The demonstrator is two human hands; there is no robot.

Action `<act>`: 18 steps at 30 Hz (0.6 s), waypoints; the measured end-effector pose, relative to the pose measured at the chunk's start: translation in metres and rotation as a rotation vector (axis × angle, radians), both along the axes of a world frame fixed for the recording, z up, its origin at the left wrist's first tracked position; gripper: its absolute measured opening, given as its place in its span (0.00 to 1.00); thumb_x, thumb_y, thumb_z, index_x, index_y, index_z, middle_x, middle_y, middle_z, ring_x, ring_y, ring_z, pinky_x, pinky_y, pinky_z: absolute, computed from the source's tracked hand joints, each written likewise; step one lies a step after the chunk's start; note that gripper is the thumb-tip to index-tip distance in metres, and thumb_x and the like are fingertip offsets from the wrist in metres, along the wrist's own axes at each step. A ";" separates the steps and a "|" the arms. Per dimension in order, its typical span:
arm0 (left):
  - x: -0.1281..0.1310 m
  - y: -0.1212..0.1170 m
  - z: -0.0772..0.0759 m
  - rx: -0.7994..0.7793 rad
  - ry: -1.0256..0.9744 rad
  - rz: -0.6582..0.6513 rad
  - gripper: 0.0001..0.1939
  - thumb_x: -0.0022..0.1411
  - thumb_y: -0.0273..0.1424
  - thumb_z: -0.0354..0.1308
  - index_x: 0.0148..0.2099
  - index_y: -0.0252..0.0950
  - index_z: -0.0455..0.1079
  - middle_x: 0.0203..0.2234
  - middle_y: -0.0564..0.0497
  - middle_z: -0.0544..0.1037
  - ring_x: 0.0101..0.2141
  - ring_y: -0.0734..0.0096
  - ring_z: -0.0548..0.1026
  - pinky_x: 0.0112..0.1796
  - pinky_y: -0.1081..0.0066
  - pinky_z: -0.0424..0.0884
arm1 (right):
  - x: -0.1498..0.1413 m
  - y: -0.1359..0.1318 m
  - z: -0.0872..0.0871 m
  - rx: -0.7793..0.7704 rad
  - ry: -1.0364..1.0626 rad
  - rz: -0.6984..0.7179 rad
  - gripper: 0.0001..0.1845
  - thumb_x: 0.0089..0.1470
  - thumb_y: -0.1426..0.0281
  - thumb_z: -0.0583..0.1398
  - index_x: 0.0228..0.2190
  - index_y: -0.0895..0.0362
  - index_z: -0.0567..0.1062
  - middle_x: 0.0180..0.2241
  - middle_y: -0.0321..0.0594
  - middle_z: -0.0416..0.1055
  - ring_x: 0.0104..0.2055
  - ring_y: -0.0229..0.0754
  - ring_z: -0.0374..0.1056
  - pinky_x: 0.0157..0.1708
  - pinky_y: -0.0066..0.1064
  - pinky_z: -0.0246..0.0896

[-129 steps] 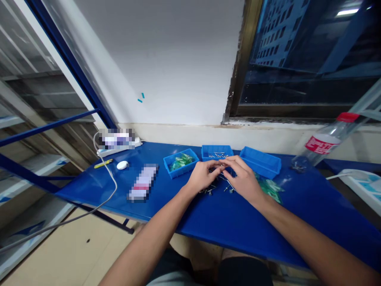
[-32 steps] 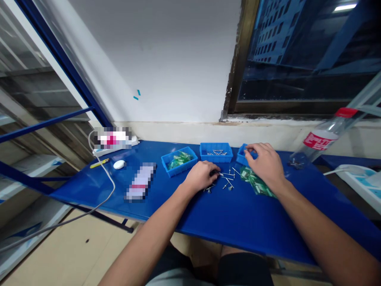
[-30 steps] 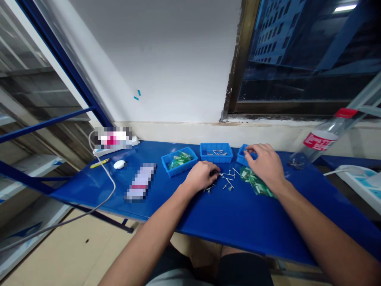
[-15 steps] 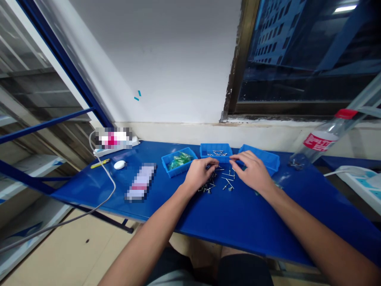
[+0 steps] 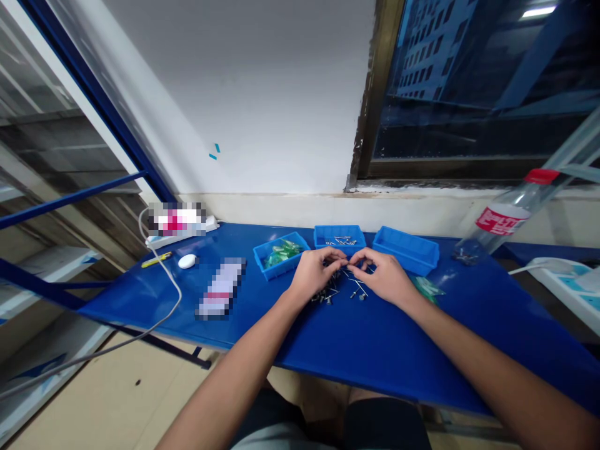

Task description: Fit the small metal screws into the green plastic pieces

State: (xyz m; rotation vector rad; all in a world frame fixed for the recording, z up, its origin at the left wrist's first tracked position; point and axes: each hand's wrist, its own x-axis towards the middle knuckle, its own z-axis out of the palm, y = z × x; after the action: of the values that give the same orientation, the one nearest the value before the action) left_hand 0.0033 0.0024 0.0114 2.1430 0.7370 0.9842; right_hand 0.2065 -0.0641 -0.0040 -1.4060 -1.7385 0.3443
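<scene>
My left hand (image 5: 315, 272) and my right hand (image 5: 380, 274) meet at the fingertips above the middle of the blue table. Each is pinched closed; what lies between the fingers is too small and covered to make out. Under and between them lie several thin metal pins with thicker heads (image 5: 359, 289), like blind rivets, partly hidden by my hands. Just behind, a blue bin (image 5: 339, 235) holds more such pins. To the left, another blue bin (image 5: 281, 270) contains green-and-clear plastic packets. The blue bin (image 5: 405, 257) behind my right hand shows a bare inside. Green packets (image 5: 429, 289) lie beside my right wrist.
A pixelated flat item (image 5: 222, 287), a white oval object (image 5: 187, 261) and a yellow cutter (image 5: 157, 260) lie on the left. A cable (image 5: 175, 294) runs from a power strip (image 5: 185, 236). At right stands a tilted plastic bottle (image 5: 499, 220). Wall and window rise behind.
My right hand was over the right bin about a second ago; it has come left and down to meet my left hand's fingertips. My left hand stays over the pins, its fingers slightly raised.
</scene>
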 end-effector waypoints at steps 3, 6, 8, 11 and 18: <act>0.001 0.001 -0.003 -0.022 -0.009 -0.019 0.13 0.67 0.28 0.64 0.53 0.38 0.77 0.40 0.49 0.87 0.41 0.65 0.85 0.45 0.68 0.79 | -0.002 0.000 0.001 0.002 0.015 0.018 0.05 0.57 0.65 0.63 0.36 0.51 0.76 0.35 0.37 0.80 0.33 0.43 0.71 0.36 0.36 0.68; 0.001 0.002 -0.005 -0.042 -0.012 -0.038 0.16 0.67 0.28 0.64 0.57 0.37 0.75 0.40 0.49 0.87 0.40 0.66 0.85 0.45 0.68 0.79 | -0.003 0.001 0.001 0.011 0.009 0.012 0.05 0.56 0.66 0.62 0.36 0.51 0.75 0.34 0.38 0.79 0.32 0.43 0.70 0.35 0.35 0.66; 0.001 0.002 -0.005 -0.049 -0.009 -0.036 0.17 0.67 0.28 0.64 0.57 0.37 0.74 0.39 0.49 0.87 0.39 0.66 0.85 0.45 0.68 0.79 | -0.003 0.002 0.000 0.014 0.011 -0.004 0.05 0.55 0.67 0.63 0.36 0.52 0.75 0.33 0.38 0.78 0.32 0.42 0.70 0.33 0.35 0.65; 0.000 0.002 -0.003 -0.032 0.018 -0.003 0.15 0.67 0.28 0.63 0.56 0.37 0.76 0.38 0.50 0.87 0.38 0.67 0.85 0.44 0.68 0.79 | -0.001 0.003 -0.003 0.010 0.048 -0.045 0.06 0.54 0.67 0.63 0.36 0.52 0.75 0.32 0.37 0.77 0.31 0.42 0.69 0.32 0.34 0.64; -0.001 -0.002 0.005 0.104 0.111 -0.023 0.12 0.71 0.39 0.61 0.45 0.39 0.82 0.43 0.49 0.86 0.44 0.62 0.83 0.47 0.67 0.76 | -0.004 0.002 -0.005 -0.017 0.139 -0.024 0.06 0.56 0.66 0.64 0.37 0.52 0.76 0.33 0.37 0.78 0.31 0.41 0.70 0.32 0.34 0.65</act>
State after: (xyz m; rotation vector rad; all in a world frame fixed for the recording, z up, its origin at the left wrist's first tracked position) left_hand 0.0023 0.0003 0.0167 2.3067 0.7269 0.9153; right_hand 0.2021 -0.0623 -0.0086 -1.3812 -1.6078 0.4344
